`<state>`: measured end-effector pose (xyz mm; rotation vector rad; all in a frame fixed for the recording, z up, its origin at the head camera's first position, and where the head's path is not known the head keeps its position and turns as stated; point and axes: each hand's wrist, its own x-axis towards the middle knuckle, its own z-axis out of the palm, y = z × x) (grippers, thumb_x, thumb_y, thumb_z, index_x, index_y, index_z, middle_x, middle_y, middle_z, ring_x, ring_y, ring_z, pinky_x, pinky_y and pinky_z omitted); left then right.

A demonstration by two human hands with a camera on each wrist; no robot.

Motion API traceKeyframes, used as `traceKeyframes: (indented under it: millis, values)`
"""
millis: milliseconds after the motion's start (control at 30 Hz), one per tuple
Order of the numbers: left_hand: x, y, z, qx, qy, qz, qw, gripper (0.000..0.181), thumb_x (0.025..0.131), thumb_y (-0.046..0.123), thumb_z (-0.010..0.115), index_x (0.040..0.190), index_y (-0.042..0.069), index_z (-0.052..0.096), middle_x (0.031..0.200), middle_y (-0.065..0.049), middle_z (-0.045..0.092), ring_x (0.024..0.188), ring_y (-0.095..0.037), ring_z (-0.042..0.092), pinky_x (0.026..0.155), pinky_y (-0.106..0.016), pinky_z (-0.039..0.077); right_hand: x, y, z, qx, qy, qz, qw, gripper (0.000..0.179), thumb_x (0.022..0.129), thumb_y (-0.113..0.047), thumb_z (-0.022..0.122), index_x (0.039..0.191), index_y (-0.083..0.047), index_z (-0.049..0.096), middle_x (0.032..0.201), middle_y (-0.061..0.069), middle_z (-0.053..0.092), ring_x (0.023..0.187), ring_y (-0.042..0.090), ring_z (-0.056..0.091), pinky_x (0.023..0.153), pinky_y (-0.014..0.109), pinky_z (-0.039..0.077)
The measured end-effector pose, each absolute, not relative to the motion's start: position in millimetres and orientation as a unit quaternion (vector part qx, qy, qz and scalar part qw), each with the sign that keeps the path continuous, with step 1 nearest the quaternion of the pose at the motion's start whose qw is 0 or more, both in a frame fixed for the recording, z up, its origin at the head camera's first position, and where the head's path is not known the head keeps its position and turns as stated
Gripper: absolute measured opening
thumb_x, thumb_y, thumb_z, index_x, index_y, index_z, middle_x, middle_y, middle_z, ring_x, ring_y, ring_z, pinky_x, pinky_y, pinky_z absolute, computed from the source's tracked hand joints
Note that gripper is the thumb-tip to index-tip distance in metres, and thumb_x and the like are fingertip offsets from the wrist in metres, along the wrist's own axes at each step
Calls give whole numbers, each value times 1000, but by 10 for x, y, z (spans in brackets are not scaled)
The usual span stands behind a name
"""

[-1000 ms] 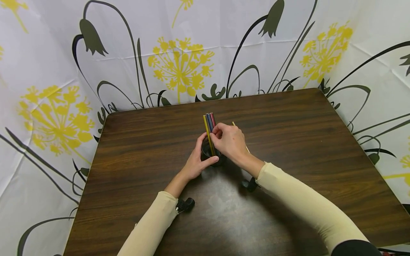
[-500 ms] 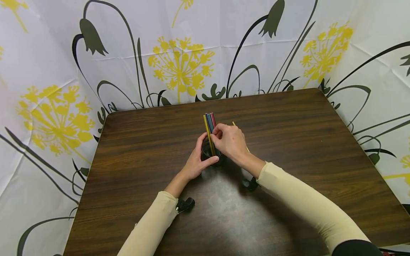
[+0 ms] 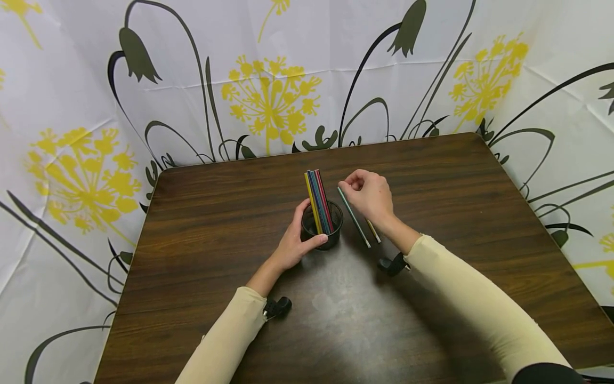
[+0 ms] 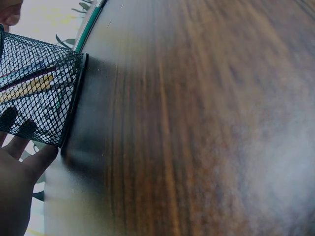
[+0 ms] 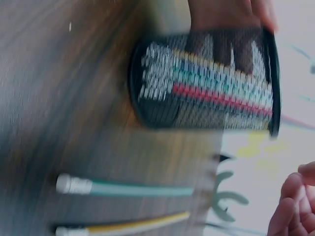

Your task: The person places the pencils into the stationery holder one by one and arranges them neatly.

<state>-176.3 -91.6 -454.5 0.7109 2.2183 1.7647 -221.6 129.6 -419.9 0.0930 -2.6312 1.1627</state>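
A black mesh pencil cup (image 3: 334,214) stands on the table with several coloured pencils (image 3: 320,200) leaning in it, yellow, blue and red among them. My left hand (image 3: 292,245) grips the cup from its left side, thumb across the front. In the left wrist view, its fingers (image 4: 42,160) reach around the mesh near the base. To the right of the cup lie a green pencil (image 3: 354,216) and a yellow pencil (image 3: 373,231). My right hand (image 3: 371,197) hovers above their far ends, fingers bent loosely. Nothing shows between its fingertips (image 5: 294,184) in the right wrist view.
The dark wood table (image 3: 216,224) reaches to a white wall hanging (image 3: 192,106) with yellow and grey flowers at the back and sides. A black wrist camera (image 3: 278,308) sits by the left sleeve, another (image 3: 392,264) by the right.
My right hand has let go of the pencils in the cup and moved right and back. The green pencil on the table, hidden before, now shows. My left hand stays on the cup.
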Motion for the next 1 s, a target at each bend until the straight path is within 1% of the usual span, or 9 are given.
traceKeyframes:
  millis: [100, 233, 367, 467, 567, 733, 867, 1000]
  values:
    - [-1762, -918, -4548, 242, 755, 600, 105, 84, 88, 10, 68, 154, 7, 16, 151, -19, 34, 137, -33, 33, 110, -62, 19, -2283, 1430, -4285, -9, -920, 382, 90, 19, 89, -32, 72, 82, -15, 70, 70, -2, 65, 60, 17, 57, 55, 34, 42]
    - [-1757, -918, -4557, 241, 758, 597, 103, 84, 88, 11, 68, 154, 7, 17, 151, -19, 35, 136, -34, 34, 111, -61, 20, -2335, 1576, -4469, -53, -938, 342, 23, 19, 89, -34, 71, 87, -16, 71, 79, -2, 68, 70, 19, 60, 61, 38, 45]
    - [-1748, -923, -4560, 239, 759, 597, 105, 85, 88, 12, 69, 155, 8, 16, 150, -19, 36, 135, -34, 36, 111, -60, 22, -2344, 1669, -4654, -72, -946, 312, -39, 23, 90, -38, 69, 95, -15, 71, 87, 0, 68, 76, 21, 61, 65, 39, 46]
    - [-1747, -922, -4565, 241, 755, 600, 107, 85, 88, 11, 69, 154, 7, 16, 148, -20, 38, 133, -35, 38, 110, -59, 23, -2336, 1695, -4739, -79, -950, 294, -72, 28, 90, -43, 68, 98, -16, 70, 90, 0, 68, 77, 23, 61, 65, 39, 47]
    - [-1750, -919, -4565, 243, 754, 601, 106, 84, 88, 10, 69, 154, 6, 16, 147, -20, 39, 132, -35, 39, 110, -59, 23, -2336, 1685, -4765, -81, -955, 275, -81, 27, 88, -43, 71, 94, -17, 70, 89, 0, 68, 78, 23, 61, 65, 40, 46]
    - [-1756, -925, -4558, 244, 756, 598, 107, 84, 88, 10, 69, 154, 7, 16, 147, -20, 39, 132, -35, 39, 110, -59, 23, -2348, 1643, -4741, -68, -966, 239, -79, 18, 87, -35, 71, 88, -17, 69, 84, 2, 67, 77, 25, 61, 64, 42, 46]
    - [-1758, -929, -4559, 247, 754, 599, 107, 85, 88, 10, 69, 154, 7, 16, 147, -21, 39, 132, -35, 39, 110, -59, 24, -2350, 1616, -4725, -61, -971, 219, -79, 13, 88, -29, 69, 88, -16, 69, 83, 4, 67, 74, 24, 61, 63, 41, 47]
    - [-1758, -928, -4557, 245, 753, 601, 107, 84, 88, 10, 68, 154, 7, 16, 148, -19, 38, 133, -34, 38, 111, -58, 23, -2352, 1618, -4711, -60, -972, 211, -79, 11, 88, -28, 66, 90, -17, 70, 87, 4, 68, 76, 24, 61, 64, 42, 48]
